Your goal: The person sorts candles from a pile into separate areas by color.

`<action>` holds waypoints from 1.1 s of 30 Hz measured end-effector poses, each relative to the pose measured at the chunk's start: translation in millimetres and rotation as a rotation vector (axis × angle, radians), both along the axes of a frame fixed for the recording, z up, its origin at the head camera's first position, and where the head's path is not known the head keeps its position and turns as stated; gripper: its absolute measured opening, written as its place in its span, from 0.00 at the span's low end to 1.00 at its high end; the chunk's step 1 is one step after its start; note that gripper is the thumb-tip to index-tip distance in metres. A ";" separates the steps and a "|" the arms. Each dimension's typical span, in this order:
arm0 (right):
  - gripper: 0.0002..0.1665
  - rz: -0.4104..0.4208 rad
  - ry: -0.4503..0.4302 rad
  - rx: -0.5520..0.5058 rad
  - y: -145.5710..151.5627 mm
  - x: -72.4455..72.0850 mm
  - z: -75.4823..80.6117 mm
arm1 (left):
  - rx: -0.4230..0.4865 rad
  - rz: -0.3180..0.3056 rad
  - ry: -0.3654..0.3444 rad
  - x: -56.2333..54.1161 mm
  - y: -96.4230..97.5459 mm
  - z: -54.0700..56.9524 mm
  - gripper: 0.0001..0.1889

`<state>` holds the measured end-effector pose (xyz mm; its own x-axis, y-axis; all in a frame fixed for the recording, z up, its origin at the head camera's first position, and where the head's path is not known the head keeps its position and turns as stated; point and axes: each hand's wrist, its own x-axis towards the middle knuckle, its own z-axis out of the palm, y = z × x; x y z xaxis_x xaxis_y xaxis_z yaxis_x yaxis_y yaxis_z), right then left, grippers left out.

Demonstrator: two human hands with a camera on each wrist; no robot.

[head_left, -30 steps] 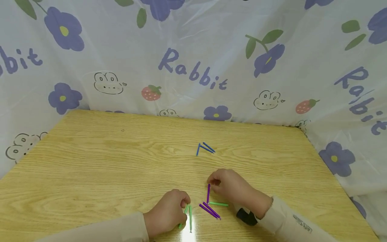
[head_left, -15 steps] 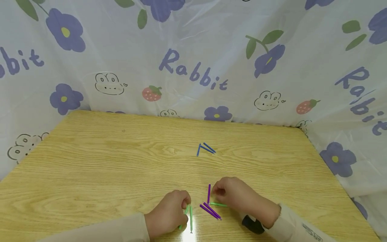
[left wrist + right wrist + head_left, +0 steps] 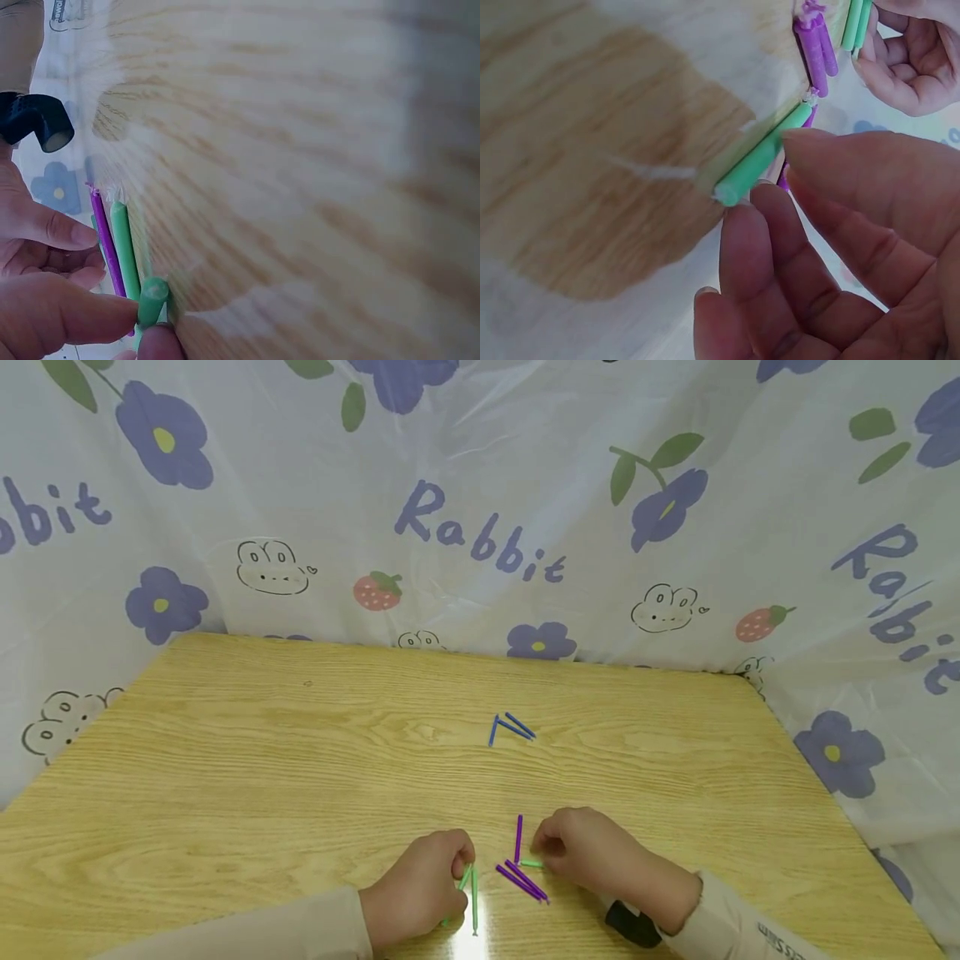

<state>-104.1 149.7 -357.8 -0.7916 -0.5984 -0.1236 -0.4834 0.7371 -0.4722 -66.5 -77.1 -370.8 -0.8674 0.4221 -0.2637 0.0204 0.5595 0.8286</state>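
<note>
My left hand (image 3: pixel 420 885) pinches one slim green stick (image 3: pixel 153 300) between thumb and finger. Right beside it lies a second green stick (image 3: pixel 474 902), with a wispy pale tip. My right hand (image 3: pixel 585 852) is at a third green stick (image 3: pixel 765 161), its fingers loosely curled. In the right wrist view the thumb touches that stick's side and a fingertip is at its end, the two held apart. Two purple sticks (image 3: pixel 522 882) lie slanted side by side between the hands, and another purple stick (image 3: pixel 518 839) points away from me, its near end by the third green stick.
Farther back on the wooden table (image 3: pixel 300 760) lie three blue sticks (image 3: pixel 513 727), one set at an angle to the others. A flowered sheet (image 3: pixel 480 510) hangs behind the table and along its sides. A black strap piece (image 3: pixel 632 925) is on the right wrist.
My right hand has let go of the upright-pointing purple stick and moved right and nearer to me, over the third green stick. My left hand stays in place.
</note>
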 end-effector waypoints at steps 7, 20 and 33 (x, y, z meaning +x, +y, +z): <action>0.09 0.001 -0.012 0.003 0.9 -0.8 -3.5 | 0.037 -0.002 0.001 0.3 -1.2 -0.4 0.16; 0.11 -0.002 -0.043 -0.004 2.3 -1.8 -3.5 | 0.137 0.029 -0.017 -3.3 -6.3 -3.8 0.18; 0.10 0.000 -0.049 -0.004 3.1 -1.3 -2.8 | 0.139 0.058 0.027 -13.1 -15.7 8.6 0.18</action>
